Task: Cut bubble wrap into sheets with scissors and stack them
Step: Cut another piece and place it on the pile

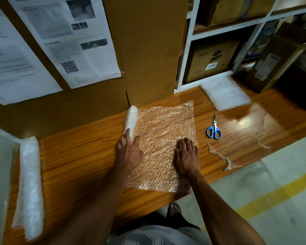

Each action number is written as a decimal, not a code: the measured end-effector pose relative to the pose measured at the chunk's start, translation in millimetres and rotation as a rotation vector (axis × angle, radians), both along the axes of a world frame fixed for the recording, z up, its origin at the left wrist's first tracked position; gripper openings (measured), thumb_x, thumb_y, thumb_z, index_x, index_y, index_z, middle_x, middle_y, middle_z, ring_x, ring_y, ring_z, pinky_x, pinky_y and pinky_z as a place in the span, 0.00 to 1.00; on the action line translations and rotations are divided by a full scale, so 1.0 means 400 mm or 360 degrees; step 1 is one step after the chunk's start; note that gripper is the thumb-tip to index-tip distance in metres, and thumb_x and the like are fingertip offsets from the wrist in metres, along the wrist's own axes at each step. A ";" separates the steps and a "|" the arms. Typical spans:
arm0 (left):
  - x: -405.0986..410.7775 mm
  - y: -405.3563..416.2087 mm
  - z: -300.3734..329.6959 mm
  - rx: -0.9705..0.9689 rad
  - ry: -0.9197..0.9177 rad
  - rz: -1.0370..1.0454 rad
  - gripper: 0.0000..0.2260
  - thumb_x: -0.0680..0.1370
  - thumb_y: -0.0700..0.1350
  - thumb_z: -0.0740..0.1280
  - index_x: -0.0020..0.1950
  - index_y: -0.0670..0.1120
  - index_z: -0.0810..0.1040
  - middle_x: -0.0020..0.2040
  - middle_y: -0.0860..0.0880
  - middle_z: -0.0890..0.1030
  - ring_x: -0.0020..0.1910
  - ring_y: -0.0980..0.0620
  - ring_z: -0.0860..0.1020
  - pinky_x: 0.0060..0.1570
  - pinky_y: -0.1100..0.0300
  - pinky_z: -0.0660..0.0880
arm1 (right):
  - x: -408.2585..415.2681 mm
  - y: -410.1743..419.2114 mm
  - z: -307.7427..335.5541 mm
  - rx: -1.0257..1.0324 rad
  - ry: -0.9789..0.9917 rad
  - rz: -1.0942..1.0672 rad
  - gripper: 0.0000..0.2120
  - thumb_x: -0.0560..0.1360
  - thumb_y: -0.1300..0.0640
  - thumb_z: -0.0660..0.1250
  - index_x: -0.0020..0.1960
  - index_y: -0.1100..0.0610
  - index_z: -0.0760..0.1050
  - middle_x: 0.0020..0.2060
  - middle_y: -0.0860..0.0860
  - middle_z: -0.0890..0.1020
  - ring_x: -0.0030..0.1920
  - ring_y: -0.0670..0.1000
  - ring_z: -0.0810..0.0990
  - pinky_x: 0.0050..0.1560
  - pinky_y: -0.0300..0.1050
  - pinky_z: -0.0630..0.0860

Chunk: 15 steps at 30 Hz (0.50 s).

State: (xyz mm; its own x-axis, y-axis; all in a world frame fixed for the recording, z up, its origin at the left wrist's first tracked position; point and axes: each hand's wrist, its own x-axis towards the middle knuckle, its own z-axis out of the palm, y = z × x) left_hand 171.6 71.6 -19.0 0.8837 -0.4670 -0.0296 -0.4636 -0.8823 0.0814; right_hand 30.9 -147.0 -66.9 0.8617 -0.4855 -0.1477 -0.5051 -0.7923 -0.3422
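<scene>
The hands are laid flat with fingers spread: the right hand (pixel 186 156) is pressed on the unrolled bubble wrap (pixel 163 140), and the left hand (pixel 129 152) is rested against the small roll (pixel 131 121) at the sheet's left edge. Nothing is gripped. The scissors (pixel 214 129) are left untouched on the tabletop (pixel 74 156), just right of the sheet. Farther back, a stack of cut sheets (pixel 225 92) is seen, so several cuts are judged done; this sheet is not yet cut.
</scene>
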 end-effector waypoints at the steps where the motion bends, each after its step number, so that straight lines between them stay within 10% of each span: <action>1: -0.005 -0.029 0.002 -0.0040 -0.0009 -0.0067 0.26 0.75 0.54 0.71 0.71 0.53 0.71 0.79 0.41 0.56 0.72 0.40 0.63 0.68 0.43 0.69 | 0.007 -0.017 0.006 0.0011 -0.0062 -0.0070 0.33 0.86 0.40 0.41 0.85 0.55 0.52 0.85 0.56 0.53 0.84 0.58 0.49 0.83 0.59 0.44; 6: -0.030 -0.200 -0.006 -0.0170 0.0167 -0.0352 0.15 0.79 0.53 0.67 0.66 0.55 0.76 0.77 0.47 0.62 0.72 0.45 0.64 0.69 0.47 0.70 | 0.043 -0.174 0.017 -0.0116 -0.0328 -0.0452 0.24 0.84 0.50 0.61 0.75 0.60 0.66 0.72 0.63 0.72 0.73 0.66 0.70 0.73 0.64 0.68; 15: -0.066 -0.437 -0.015 -0.0231 0.0423 -0.0508 0.08 0.80 0.52 0.67 0.60 0.57 0.78 0.71 0.52 0.68 0.66 0.50 0.69 0.63 0.50 0.74 | 0.086 -0.444 0.027 0.0003 0.0125 -0.0604 0.41 0.82 0.39 0.64 0.82 0.63 0.52 0.72 0.68 0.66 0.70 0.69 0.67 0.70 0.62 0.67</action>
